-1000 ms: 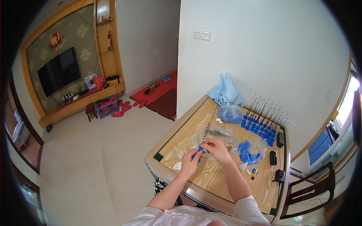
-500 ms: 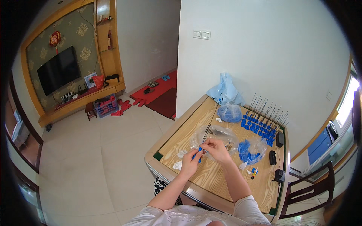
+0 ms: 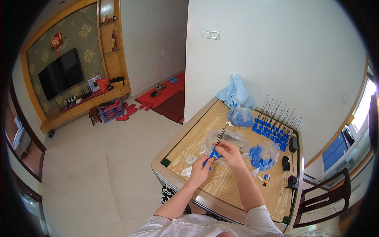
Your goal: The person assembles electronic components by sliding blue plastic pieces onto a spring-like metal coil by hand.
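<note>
My left hand [image 3: 200,170] is closed round a slim blue plastic piece [image 3: 212,152], held tilted above the table. A thin dark rod [image 3: 229,117] with a black coil spring [image 3: 221,136] round it slants up and away from the hands. The fingers of my right hand [image 3: 230,155] are pinched at the lower end of the spring, close to the blue piece. Exactly how the spring meets the blue piece is hidden by the fingers. A clear plastic bag [image 3: 206,139] lies open beneath and behind the hands.
Rows of blue pieces with upright springs and rods [image 3: 271,133] stand at the table's back right. Bags of blue parts [image 3: 263,158], [image 3: 241,117] and a light-blue bag [image 3: 234,94] rest nearby. Black boxes [image 3: 293,183] line the right edge; a dark chair [image 3: 325,199] stands beyond it.
The spring and rod now lean further right, with the rod showing well above the coil. My right hand has shifted slightly right, and more of the blue piece shows between the hands.
</note>
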A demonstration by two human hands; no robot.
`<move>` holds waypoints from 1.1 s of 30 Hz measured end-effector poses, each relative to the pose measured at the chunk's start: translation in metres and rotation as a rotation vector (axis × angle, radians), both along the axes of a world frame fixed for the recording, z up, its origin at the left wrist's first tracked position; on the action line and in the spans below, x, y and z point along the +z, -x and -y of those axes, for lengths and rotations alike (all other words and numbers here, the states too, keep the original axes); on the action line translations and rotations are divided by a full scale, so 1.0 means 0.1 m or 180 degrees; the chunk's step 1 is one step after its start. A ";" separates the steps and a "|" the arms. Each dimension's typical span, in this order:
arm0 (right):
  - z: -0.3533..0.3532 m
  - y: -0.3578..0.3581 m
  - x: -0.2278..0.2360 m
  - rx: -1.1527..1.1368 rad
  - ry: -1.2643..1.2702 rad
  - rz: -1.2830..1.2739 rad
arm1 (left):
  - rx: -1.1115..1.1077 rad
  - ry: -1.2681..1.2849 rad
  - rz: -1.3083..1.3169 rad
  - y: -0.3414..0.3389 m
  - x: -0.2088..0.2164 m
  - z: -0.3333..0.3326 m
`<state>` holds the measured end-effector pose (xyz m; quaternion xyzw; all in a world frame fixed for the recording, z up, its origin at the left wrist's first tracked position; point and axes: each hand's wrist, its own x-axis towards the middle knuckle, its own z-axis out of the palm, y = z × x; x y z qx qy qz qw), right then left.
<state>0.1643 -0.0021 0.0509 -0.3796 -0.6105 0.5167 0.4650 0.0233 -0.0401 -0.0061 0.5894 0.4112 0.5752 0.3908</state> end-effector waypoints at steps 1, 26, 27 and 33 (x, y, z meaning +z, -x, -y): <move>-0.01 -0.01 0.01 -0.0138 -0.0125 -0.0187 | -0.0027 -0.0026 -0.0079 -0.01 0.00 -0.01; 0.02 -0.07 -0.10 -0.0143 -0.0089 -0.0224 | 0.0020 -0.0158 -0.0303 -0.03 -0.19 0.08; 0.00 -0.08 -0.11 -0.0104 -0.0063 -0.0130 | -0.0051 -0.0091 -0.0229 -0.04 -0.18 0.08; -0.05 -0.10 -0.24 -0.0014 0.0056 -0.0169 | -0.0224 0.0326 -0.0034 -0.05 -0.34 0.07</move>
